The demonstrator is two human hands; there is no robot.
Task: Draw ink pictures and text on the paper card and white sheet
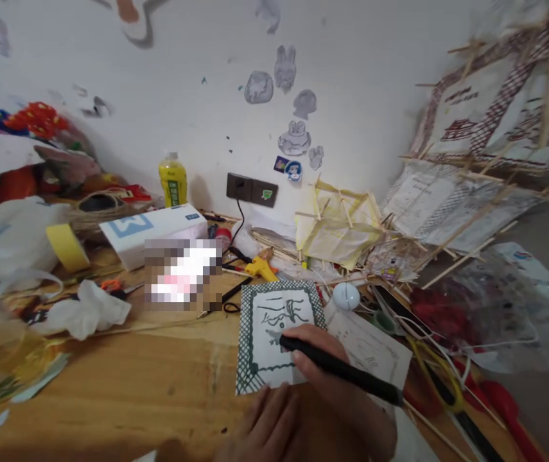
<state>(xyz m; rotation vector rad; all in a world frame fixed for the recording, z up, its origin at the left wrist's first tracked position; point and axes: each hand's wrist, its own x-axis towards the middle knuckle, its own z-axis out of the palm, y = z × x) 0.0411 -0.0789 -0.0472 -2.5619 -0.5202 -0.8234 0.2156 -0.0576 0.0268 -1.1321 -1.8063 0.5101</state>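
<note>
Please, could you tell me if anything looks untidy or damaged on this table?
Yes: a crumpled white tissue lies on the left of the wooden table, looking like discarded litter. The drawing under the black marker in the right hand shows no visible damage.

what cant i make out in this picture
Head view: the lower right corner of the drawing, hidden by the right hand.
Head view: the left hand, partly cut off by the bottom edge.
Head view: small lettering on the yellow bottle, too blurred to read.
Head view: whatever the pixelated patch masks.
</note>
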